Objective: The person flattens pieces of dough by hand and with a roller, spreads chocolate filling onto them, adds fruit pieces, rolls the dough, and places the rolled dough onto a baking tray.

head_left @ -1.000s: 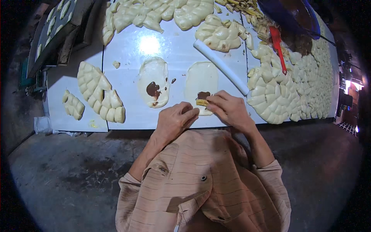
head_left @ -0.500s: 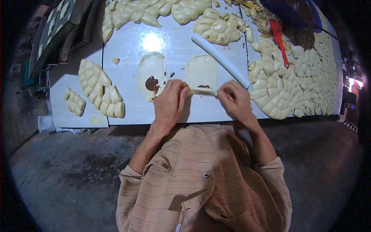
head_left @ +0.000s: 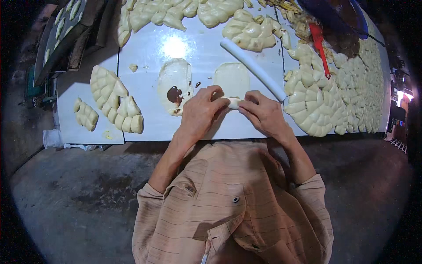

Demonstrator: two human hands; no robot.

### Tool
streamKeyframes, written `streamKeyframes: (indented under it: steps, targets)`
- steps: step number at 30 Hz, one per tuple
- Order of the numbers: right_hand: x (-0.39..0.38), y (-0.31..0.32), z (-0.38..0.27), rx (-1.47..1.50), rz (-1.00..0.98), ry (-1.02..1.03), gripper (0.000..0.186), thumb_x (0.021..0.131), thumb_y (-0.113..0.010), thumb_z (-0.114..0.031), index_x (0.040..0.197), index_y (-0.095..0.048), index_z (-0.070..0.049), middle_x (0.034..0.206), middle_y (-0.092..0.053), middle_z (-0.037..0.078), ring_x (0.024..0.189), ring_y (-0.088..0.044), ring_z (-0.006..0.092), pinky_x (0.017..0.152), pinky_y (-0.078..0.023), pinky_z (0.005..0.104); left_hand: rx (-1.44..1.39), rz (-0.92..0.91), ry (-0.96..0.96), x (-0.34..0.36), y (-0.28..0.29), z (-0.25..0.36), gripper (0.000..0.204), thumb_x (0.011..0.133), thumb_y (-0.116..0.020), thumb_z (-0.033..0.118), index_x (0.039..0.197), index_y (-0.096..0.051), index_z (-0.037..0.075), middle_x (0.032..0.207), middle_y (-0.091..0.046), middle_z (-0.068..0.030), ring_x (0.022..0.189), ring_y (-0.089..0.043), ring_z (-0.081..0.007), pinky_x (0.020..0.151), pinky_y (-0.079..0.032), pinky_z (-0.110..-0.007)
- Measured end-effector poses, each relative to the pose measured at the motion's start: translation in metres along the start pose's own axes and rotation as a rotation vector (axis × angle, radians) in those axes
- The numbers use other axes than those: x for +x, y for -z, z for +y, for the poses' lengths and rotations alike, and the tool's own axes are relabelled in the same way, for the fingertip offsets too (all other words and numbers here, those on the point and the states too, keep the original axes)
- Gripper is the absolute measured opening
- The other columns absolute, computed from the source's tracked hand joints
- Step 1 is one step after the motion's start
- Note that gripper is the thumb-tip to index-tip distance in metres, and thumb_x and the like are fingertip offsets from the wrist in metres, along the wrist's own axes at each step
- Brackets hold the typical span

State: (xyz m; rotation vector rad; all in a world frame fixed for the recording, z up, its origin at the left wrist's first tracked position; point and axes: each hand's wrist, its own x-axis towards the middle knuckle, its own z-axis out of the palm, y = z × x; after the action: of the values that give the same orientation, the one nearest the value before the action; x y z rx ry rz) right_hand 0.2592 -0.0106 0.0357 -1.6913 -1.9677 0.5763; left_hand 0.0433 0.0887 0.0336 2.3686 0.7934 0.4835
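Observation:
A flattened dough sheet [head_left: 231,77] lies in front of me on the white table, its near edge folded up into a small roll. My left hand [head_left: 200,110] pinches the left end of that roll. At its right end, the fingers of my right hand [head_left: 265,115] are closed on the dough too. Just left of my left hand lies a second dough sheet [head_left: 168,72], flat, with a glossy dark brown filling [head_left: 174,94] on it. A white rolling pin [head_left: 252,69] rests diagonally behind my right hand.
Dough pieces cluster on the left [head_left: 105,88], along the back [head_left: 176,13] and across the right [head_left: 316,103]. A red utensil [head_left: 318,42] lies on the right-hand dough. Dark trays [head_left: 72,26] holding dough strips stand at the far left. The table edge [head_left: 162,140] runs close to my body.
The near edge of the dough sheet has been folded over, covering most of its brown filling. My hands have moved closer together over the roll.

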Motion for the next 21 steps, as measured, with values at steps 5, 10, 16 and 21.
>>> streamKeyframes:
  steps: [5,10,16,21]
  targets:
    - [0.006,-0.003,0.009,0.079,-0.065,-0.101,0.020,0.094,-0.065,-0.029,0.105,-0.067,-0.013,0.100,-0.062,0.009,0.082,-0.068,0.0272,0.067,-0.054,0.0394,-0.066,-0.058,0.083,0.004,0.000,-0.002,0.017,0.090,-0.070,0.023,0.099,-0.072,0.009,0.103,-0.066,-0.0066,0.094,-0.066,-0.0264,0.074,-0.055,-0.038]
    - [0.012,0.003,0.001,-0.054,-0.075,0.071,0.021,0.092,-0.067,-0.031,0.101,-0.065,-0.012,0.092,-0.061,0.007,0.079,-0.067,0.0258,0.066,-0.054,0.0385,-0.049,-0.033,0.101,0.004,-0.001,-0.001,0.015,0.092,-0.068,0.020,0.104,-0.071,0.011,0.101,-0.068,-0.0050,0.088,-0.069,-0.0256,0.068,-0.055,-0.038]
    - [0.017,-0.005,0.009,0.017,-0.078,-0.031,0.024,0.090,-0.069,-0.032,0.098,-0.064,-0.010,0.092,-0.061,0.006,0.076,-0.067,0.0269,0.063,-0.054,0.0387,-0.021,-0.137,0.030,0.010,0.006,-0.001,0.021,0.091,-0.068,0.021,0.110,-0.068,0.013,0.098,-0.065,-0.0053,0.085,-0.069,-0.0255,0.066,-0.056,-0.038]
    - [0.022,0.008,0.001,-0.018,-0.138,0.046,0.027,0.091,-0.068,-0.031,0.106,-0.063,-0.008,0.093,-0.060,0.007,0.080,-0.067,0.0267,0.064,-0.054,0.0399,0.027,-0.149,-0.029,0.015,0.004,-0.009,0.021,0.091,-0.068,0.027,0.104,-0.066,0.011,0.093,-0.063,-0.0054,0.082,-0.068,-0.0263,0.066,-0.055,-0.040]
